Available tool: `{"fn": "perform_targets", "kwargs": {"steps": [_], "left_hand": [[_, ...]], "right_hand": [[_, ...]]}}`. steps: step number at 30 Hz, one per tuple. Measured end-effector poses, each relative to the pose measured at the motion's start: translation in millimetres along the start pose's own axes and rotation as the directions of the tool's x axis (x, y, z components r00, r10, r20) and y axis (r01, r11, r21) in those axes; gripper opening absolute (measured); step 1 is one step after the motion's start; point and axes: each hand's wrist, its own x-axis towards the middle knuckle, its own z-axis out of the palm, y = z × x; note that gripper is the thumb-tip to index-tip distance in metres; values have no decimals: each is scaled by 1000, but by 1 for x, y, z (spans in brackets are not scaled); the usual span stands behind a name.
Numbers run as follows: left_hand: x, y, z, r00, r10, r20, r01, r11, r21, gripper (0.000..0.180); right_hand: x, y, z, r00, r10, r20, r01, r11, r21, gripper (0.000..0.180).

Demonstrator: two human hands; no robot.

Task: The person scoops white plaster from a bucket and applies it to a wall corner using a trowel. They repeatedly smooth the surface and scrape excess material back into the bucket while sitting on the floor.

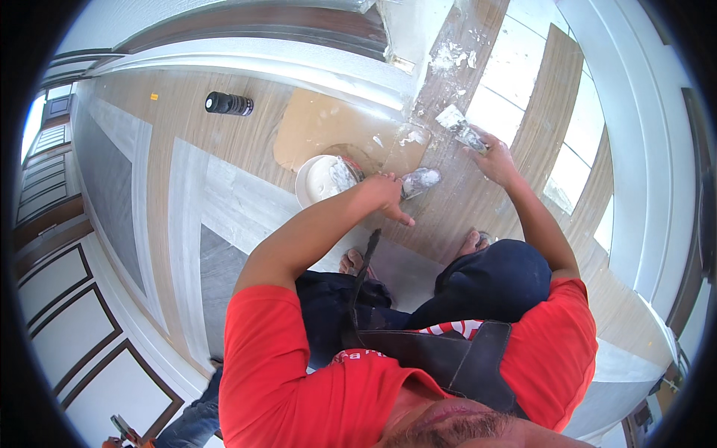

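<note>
In my right hand [494, 158] is a putty knife [459, 128], closed in by the fingers at its handle. White putty coats its blade, which lies close over the wood-look floor. My left hand [387, 197] is curled with its thumb sticking out, beside a white bucket [302, 183]. From the thumb side of that hand juts a putty-smeared tool [421, 181]; my hand hides its handle, and its exact kind is unclear. White putty [326, 176] shows inside the bucket, partly behind my left forearm.
A tan board [314, 127] with putty spots lies beyond the bucket. Farther left, a dark bottle [229, 104] rests on its side. White crumbs [452, 58] litter the floor strip by the wall corner. Pale tiles [515, 63] lie at right. Another person's leg [193, 418] shows at lower left.
</note>
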Motion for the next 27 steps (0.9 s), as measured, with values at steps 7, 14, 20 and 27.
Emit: {"fn": "perform_targets", "kwargs": {"steps": [7, 14, 20, 27], "left_hand": [[-7, -2, 5, 1000, 7, -14, -6, 998, 55, 144], [-3, -2, 8, 1000, -4, -24, 5, 999, 36, 143], [-7, -3, 7, 1000, 14, -10, -13, 998, 61, 143], [-2, -5, 2, 1000, 1, 31, -2, 1000, 22, 144]], "right_hand": [[20, -22, -2, 964, 56, 261, 34, 944, -328, 50], [51, -43, 13, 973, -22, 229, 120, 900, -420, 44], [73, -32, 19, 975, -116, 190, 183, 905, -384, 46], [71, -6, 28, 972, -203, 120, 230, 931, -285, 45]]}}
